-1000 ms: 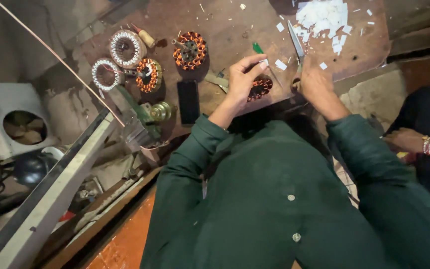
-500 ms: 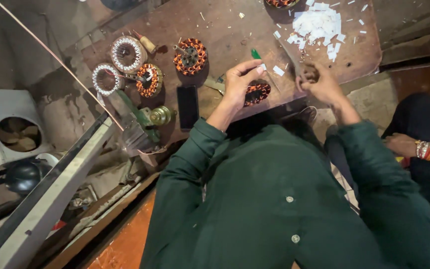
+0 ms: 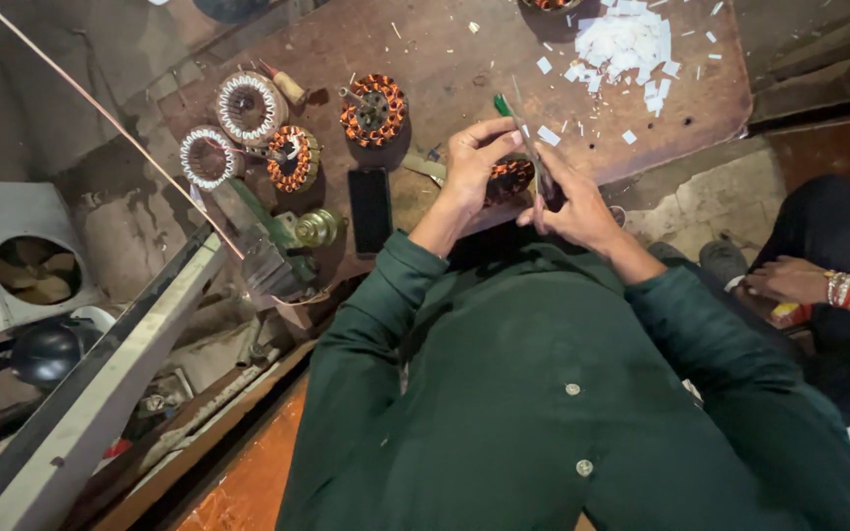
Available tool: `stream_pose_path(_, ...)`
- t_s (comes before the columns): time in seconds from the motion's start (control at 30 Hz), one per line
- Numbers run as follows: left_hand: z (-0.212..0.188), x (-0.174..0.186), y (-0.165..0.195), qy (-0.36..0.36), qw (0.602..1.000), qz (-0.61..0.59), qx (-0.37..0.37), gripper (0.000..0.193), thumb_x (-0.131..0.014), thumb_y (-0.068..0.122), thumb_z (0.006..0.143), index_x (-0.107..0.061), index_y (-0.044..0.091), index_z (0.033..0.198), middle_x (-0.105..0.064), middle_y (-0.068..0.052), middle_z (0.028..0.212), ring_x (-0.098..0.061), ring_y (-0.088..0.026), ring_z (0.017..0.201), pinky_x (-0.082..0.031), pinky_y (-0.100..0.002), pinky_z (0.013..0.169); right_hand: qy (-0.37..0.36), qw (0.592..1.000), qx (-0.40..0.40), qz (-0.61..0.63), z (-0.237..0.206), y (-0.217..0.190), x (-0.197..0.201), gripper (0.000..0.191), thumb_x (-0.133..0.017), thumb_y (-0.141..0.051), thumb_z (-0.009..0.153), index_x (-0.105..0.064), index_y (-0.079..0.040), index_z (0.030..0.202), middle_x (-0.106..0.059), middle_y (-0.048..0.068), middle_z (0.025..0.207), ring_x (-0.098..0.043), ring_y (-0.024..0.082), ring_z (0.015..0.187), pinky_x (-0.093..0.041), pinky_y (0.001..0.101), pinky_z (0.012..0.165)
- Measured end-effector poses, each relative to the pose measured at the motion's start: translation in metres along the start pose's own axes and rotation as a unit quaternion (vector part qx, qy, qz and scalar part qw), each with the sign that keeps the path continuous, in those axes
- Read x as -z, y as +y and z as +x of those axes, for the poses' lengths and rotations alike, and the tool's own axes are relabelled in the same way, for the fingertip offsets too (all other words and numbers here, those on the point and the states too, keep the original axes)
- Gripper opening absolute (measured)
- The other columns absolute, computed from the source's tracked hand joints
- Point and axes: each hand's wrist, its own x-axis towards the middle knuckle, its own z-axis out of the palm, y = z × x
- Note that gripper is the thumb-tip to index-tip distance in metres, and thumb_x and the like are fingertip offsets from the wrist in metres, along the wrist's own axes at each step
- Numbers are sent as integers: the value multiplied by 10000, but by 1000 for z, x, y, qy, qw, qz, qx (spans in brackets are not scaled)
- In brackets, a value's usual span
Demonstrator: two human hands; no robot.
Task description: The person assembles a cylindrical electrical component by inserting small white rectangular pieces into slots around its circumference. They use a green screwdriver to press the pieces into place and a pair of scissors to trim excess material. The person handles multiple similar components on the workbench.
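Round copper-wound motor stator [image 3: 512,180]: set at the near edge of the worn brown wooden desk [image 3: 445,59], between both hands. Left hand [image 3: 474,162]: laid over the stator's left side, fingers [image 3: 500,131] closed on a thin green-handled tool [image 3: 502,104]. Right hand [image 3: 575,202]: fingers curled shut around a slim metal blade [image 3: 533,157] raised over the stator. No containers are seen on the desk. A heap of white paper scraps [image 3: 622,44] is noted at the far right; a black phone [image 3: 370,207] lies left of the hands; further wound stators [image 3: 373,108] stand beyond. Against half a second earlier, the right hand is found drawn in closer to the left.
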Motion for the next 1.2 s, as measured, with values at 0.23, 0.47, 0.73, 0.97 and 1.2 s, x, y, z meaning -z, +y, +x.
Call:
stream_pose_path(0.23,1,4,-3,2,1000,-6,0,227,-750,-14,901,-731,-85,1116,-767,-141,1020,-740,-197,913,-592,-326,853,-44,990,-104,80,-9,13,-6,881,-744,-50,843,-345,-67,1629,-708,107,912,-707,132,788,-584,302,772)
stream_pose_path(0.47,3,3,-2,-38,999,5,-25,295,-707,52,945,-684,-28,1228,-746,-86,1044,-734,-175,903,-596,-311,834,27,967,-76,-243,-3,51,17,666,-750,-100,885,-478,16,1482,-682,236,1083,-670,422,965,-534,459,823)
stream_pose_path(0.73,-2,1,-2,-64,994,81,-42,233,-713,34,964,-723,-48,1181,-766,-93,1049,-734,-149,938,-590,-292,853,96,970,-125,185,26,42,4,236,-688,-74,1012,-719,36,1219,-764,119,1087,-718,203,944,-585,327,840)
stream_pose_path(0.97,-6,-9,-1,-9,991,99,-93,191,-732,19,944,-750,-46,1123,-773,-95,1021,-716,-128,909,-586,-279,835,100,887,-211,398,46,22,-3,195,-699,-29,971,-721,61,1143,-763,114,1014,-736,143,876,-619,277,831)
stream_pose_path(1.2,-18,-11,0,13,988,107,-107,190,-731,29,946,-755,-44,1119,-778,-97,1023,-721,-123,917,-581,-267,845,110,905,-187,367,46,19,-12,170,-677,-33,997,-724,59,1131,-752,82,995,-725,124,869,-614,261,826)
